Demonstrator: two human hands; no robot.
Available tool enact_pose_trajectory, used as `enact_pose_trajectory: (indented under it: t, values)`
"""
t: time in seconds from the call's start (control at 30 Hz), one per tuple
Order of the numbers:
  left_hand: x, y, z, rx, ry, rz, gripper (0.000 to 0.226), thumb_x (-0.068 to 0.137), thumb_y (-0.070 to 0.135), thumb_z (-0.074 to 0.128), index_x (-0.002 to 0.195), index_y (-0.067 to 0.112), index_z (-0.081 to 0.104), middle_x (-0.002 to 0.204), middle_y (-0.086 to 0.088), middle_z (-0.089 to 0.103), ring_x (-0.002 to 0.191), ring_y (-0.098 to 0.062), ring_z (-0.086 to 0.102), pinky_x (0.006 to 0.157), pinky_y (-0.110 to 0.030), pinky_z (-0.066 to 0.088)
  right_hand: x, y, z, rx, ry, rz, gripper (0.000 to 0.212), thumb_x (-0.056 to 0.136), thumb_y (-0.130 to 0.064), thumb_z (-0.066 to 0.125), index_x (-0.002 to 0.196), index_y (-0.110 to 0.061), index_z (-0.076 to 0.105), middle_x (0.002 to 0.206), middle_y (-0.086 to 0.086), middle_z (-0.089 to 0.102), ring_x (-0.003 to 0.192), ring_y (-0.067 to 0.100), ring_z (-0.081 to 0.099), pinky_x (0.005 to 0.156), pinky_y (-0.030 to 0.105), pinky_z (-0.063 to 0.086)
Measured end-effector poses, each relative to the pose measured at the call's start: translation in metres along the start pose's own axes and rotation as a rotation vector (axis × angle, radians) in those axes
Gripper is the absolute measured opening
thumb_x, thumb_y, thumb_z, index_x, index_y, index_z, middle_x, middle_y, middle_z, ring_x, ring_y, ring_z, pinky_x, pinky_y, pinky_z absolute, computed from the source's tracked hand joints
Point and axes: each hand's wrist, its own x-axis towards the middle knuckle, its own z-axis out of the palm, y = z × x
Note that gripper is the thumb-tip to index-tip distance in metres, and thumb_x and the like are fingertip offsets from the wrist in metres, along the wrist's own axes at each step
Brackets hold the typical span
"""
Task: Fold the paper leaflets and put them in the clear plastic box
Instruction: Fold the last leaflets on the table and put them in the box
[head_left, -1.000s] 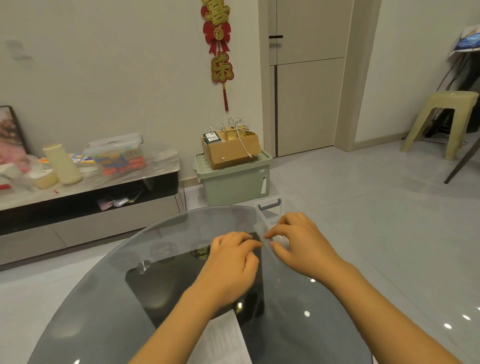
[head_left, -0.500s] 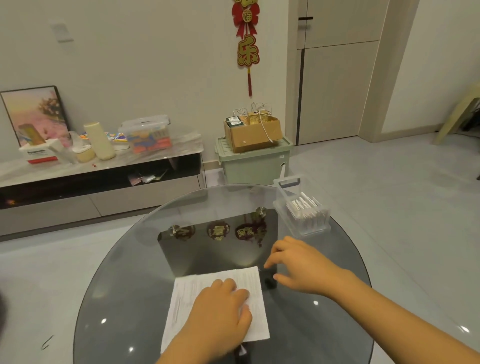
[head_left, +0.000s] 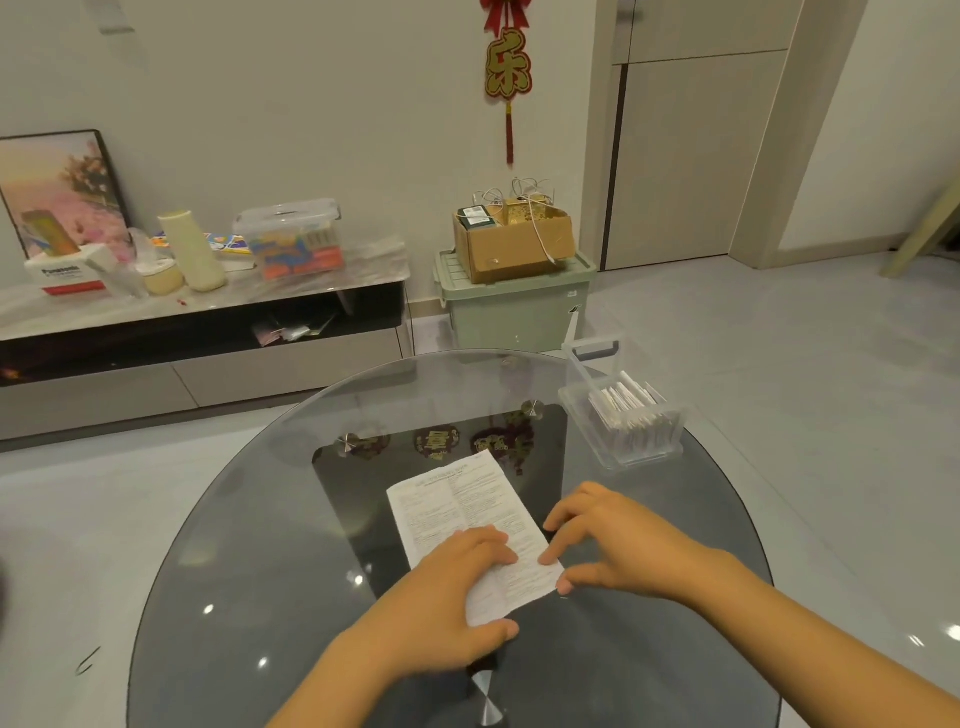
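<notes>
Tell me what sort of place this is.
Most likely a home living room: a low TV-style cabinet cluttered with household items, a red festive wall hanging, and a green storage bin on the tiled floor behind the round glass table.

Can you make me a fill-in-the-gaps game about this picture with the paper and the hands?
1. The leaflet lies on a round table made of ____.
2. The clear box already holds ____ leaflets.
3. The left hand rests on the leaflet's ____ end.
4. The right hand touches the leaflet's ____ edge.

Missing words: glass; folded; near; right
</notes>
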Motion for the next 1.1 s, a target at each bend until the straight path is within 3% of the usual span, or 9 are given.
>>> enact_pose_trajectory:
  t: [0.17,0.3,0.37,0.47,0.67,0.8,0.9,0.97,1.1]
  values:
    - [-0.001,-0.003,-0.004,-0.08,-0.037,-0.047,0.062,0.078,0.055,0.064,0.133,0.042,0.04,0.142,0.032,0.021,0.133,0.008,0.019,0.113,-0.023,0.024,0.005,0.0,0.006,-0.002,0.043,-0.095,0.016,0.088,-0.038,0.06,0.093,-0.027,0.071,0.119,-0.018,0.058,0.112,0.002,0.046,0.09,0.015,0.036]
    - [-0.004,-0.002,-0.016,-0.244,-0.064,-0.117,0.053,0.074,0.058,0.068,0.122,0.05,0.046,0.133,0.035,0.035,0.125,0.009,0.033,0.104,-0.017,0.03,0.004,0.0,-0.003,0.402,0.014,0.041,0.011,0.09,-0.026,0.056,0.079,-0.029,0.058,0.1,-0.009,0.069,0.107,0.009,0.059,0.092,0.031,0.047]
    - [-0.004,-0.001,-0.021,-0.397,-0.055,-0.145,0.042,0.073,0.059,0.067,0.111,0.047,0.056,0.118,0.03,0.053,0.112,0.005,0.049,0.096,-0.019,0.04,0.005,-0.003,-0.009,0.552,0.038,0.118,0.014,0.091,-0.023,0.053,0.079,-0.027,0.055,0.074,-0.01,0.065,0.081,0.004,0.063,0.076,0.028,0.05]
    - [-0.003,0.002,-0.025,-0.562,0.103,-0.193,0.005,0.083,0.037,0.067,0.084,0.033,0.068,0.088,0.021,0.064,0.083,0.005,0.058,0.075,-0.015,0.043,0.009,-0.011,-0.009,0.613,0.115,0.15,0.012,0.095,-0.023,0.05,0.083,-0.023,0.052,0.05,-0.017,0.046,0.05,-0.001,0.041,0.055,0.013,0.034]
    - [0.002,-0.007,-0.026,-0.754,0.419,-0.377,0.01,0.082,0.02,0.07,0.083,0.03,0.073,0.095,0.016,0.07,0.092,-0.01,0.064,0.083,-0.029,0.052,0.021,-0.009,0.003,0.77,0.216,0.283,0.014,0.089,-0.037,0.058,0.1,-0.029,0.054,0.057,-0.01,0.052,0.062,0.01,0.053,0.075,0.032,0.05]
    - [0.007,-0.009,-0.02,-0.797,0.57,-0.447,0.023,0.084,0.023,0.068,0.104,0.031,0.062,0.106,0.01,0.065,0.096,-0.009,0.061,0.077,-0.028,0.054,0.025,-0.011,0.008,0.668,0.185,0.325,0.043,0.083,-0.026,0.069,0.119,-0.03,0.046,0.076,-0.006,0.063,0.069,0.006,0.059,0.068,0.012,0.046]
    - [0.009,-0.008,-0.016,-0.737,0.604,-0.449,0.054,0.083,0.024,0.07,0.128,0.034,0.042,0.117,0.014,0.053,0.103,-0.005,0.058,0.078,-0.021,0.051,0.028,-0.016,0.015,0.595,0.204,0.384,0.05,0.083,-0.018,0.068,0.124,-0.029,0.041,0.078,-0.005,0.061,0.069,0.003,0.057,0.063,0.009,0.044]
    - [0.008,-0.01,-0.012,-0.573,0.578,-0.403,0.069,0.082,0.021,0.071,0.138,0.035,0.032,0.133,0.009,0.039,0.116,-0.007,0.049,0.094,-0.027,0.048,0.029,-0.018,0.018,0.552,0.212,0.404,0.05,0.083,-0.016,0.068,0.123,-0.031,0.043,0.079,-0.003,0.061,0.069,0.005,0.057,0.063,0.011,0.045]
    - [0.006,-0.012,0.001,0.044,0.479,-0.219,0.05,0.081,0.045,0.065,0.128,0.039,0.049,0.147,0.014,0.018,0.137,-0.014,0.017,0.107,-0.021,0.008,0.031,-0.02,0.018,0.472,0.219,0.449,0.033,0.08,-0.015,0.069,0.103,-0.033,0.054,0.07,-0.003,0.055,0.056,0.005,0.052,0.052,0.009,0.041]
